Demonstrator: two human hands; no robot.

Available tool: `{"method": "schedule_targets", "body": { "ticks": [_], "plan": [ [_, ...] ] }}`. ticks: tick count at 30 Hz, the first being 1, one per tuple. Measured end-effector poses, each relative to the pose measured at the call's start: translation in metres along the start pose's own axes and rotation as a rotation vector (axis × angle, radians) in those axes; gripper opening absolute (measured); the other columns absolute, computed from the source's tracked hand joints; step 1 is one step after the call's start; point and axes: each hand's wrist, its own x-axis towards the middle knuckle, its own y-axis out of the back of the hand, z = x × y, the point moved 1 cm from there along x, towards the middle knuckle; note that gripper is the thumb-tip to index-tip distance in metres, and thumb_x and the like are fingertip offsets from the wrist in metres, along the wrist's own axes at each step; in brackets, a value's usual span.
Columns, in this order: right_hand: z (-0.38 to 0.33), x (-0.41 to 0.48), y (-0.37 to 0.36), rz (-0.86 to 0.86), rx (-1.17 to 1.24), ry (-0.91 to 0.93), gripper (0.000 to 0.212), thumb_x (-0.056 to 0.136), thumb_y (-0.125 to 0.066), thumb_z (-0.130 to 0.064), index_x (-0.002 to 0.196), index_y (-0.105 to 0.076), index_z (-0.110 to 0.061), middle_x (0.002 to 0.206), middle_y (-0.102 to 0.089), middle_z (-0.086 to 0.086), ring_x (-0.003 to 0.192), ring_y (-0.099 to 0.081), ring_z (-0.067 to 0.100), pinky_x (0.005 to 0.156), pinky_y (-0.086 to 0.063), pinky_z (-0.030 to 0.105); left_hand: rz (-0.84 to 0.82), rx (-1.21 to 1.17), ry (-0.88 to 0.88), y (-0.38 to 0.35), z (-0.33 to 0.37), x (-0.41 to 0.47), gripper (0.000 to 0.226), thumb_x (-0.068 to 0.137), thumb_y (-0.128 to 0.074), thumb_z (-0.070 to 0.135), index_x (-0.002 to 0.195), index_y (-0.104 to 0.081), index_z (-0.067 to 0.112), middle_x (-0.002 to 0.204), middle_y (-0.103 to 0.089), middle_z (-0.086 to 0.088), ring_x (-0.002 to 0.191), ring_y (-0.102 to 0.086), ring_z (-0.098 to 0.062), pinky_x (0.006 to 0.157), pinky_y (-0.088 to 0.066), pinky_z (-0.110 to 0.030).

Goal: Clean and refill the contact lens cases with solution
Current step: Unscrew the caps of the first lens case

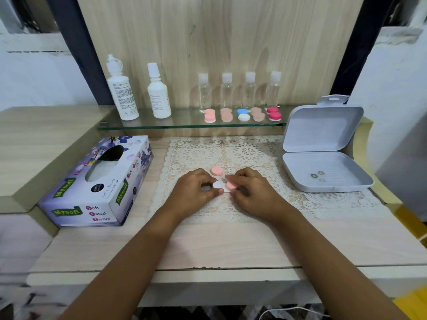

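A white contact lens case [218, 185] lies on the lace mat [254, 155]. My left hand [196, 190] holds its left end with curled fingers. My right hand [249, 190] pinches the pink cap [231, 185] on its right well. A second pink cap [216, 170] lies loose on the mat just behind my hands. On the glass shelf [184, 125] stand two white solution bottles [122, 88] [158, 91] and several other lens cases [242, 114] in pink, peach, blue and magenta.
Several small clear bottles [227, 91] line the shelf's back. A purple tissue box [99, 181] sits left of the mat. An open grey plastic box [323, 162] with small rings inside stands at the right. The wooden desk edge [208, 269] runs near me.
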Motion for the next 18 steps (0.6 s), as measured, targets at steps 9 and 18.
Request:
{"method": "schedule_targets", "body": {
  "ticks": [9,18],
  "plan": [
    [-0.0011,-0.0006,0.0032,-0.044,0.052,-0.042,0.053,0.085,-0.052,-0.024,0.137,-0.043,-0.017,0.123,-0.054,-0.001,0.116,-0.046,0.017,0.102,-0.035,0.043,-0.005,0.031,-0.007,-0.0012,-0.0019,-0.0009,0.023,0.078,-0.073,0.034,0.096,-0.072,0.019,0.093,-0.058,0.014,0.093,-0.054,-0.005,0.074,-0.036,-0.01],
    [-0.0033,0.0023,0.0031,0.027,0.037,-0.059,0.05,0.083,-0.066,-0.034,0.129,-0.052,-0.018,0.104,-0.054,-0.004,0.105,-0.049,0.013,0.089,-0.038,0.025,-0.014,0.067,-0.029,-0.0013,-0.0022,-0.0014,0.027,0.08,-0.069,0.04,0.1,-0.071,0.021,0.093,-0.054,0.015,0.099,-0.052,-0.009,0.088,-0.041,-0.03]
  ]
}}
